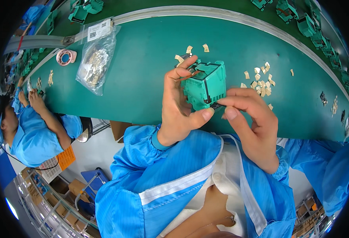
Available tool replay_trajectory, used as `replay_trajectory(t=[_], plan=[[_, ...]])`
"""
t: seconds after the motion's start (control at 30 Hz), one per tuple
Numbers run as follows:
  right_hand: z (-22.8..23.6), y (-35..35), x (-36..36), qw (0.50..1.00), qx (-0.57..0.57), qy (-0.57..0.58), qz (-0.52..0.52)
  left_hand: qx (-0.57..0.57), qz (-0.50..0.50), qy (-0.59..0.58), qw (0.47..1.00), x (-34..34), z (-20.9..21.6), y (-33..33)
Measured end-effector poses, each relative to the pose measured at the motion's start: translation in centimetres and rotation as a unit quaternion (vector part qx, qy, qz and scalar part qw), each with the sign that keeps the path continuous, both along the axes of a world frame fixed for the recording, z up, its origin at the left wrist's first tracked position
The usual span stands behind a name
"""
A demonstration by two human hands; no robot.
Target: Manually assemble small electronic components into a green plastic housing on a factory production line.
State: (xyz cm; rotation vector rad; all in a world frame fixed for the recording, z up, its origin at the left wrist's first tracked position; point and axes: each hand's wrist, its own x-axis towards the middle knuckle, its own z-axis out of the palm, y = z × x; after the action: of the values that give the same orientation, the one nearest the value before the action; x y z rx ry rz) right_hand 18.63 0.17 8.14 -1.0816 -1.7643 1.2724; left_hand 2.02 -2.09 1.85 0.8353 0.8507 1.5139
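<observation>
My left hand (179, 105) is wrapped around a green box-shaped plastic housing (196, 88), holding it tilted above the table. Black strips run along the housing's edges, and a thin copper-coloured strip (190, 75) lies by my left fingers at its open top. At the housing's lower edge sits a small black part (216, 106), with my left thumb beside it. From the right, my right hand (254, 119) pinches the end of this black part between thumb and forefinger; the fingers partly hide it.
Small cream-coloured pieces (262, 84) lie scattered on the green table (142, 79). A clear plastic bag (97, 65) of small parts and a tape roll (65, 58) are at left. Green housings (307, 25) line the far side. One co-worker (35, 135) sits left, another's blue sleeve (321, 166) shows right.
</observation>
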Motion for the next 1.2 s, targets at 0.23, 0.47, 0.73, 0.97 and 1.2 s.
replay_trajectory(t=[0.23, 0.47, 0.73, 0.97, 1.2], plan=[[1.1, -0.4, -0.3, 0.996, 0.040, -0.069, -0.050, -0.019, 0.022, -0.059, 0.998, 0.5, 1.0, 0.3], [-0.1, 1.0, -0.2, 0.991, 0.129, 0.005, -0.024, -0.026, 0.051, -0.008, 0.998, 0.5, 0.4, 0.1], [-0.7, 1.0, -0.9, 0.996, 0.092, 0.008, -0.008, -0.031, 0.055, -0.010, 0.998, 0.6, 0.3, -0.1], [-0.7, 1.2, -0.9, 0.998, 0.059, 0.008, -0.017, -0.052, 0.036, -0.008, 0.998, 0.5, 0.3, -0.2], [-0.5, 1.2, -0.9, 0.998, 0.064, 0.004, -0.020, -0.058, 0.032, -0.010, 0.998, 0.5, 0.4, -0.1]])
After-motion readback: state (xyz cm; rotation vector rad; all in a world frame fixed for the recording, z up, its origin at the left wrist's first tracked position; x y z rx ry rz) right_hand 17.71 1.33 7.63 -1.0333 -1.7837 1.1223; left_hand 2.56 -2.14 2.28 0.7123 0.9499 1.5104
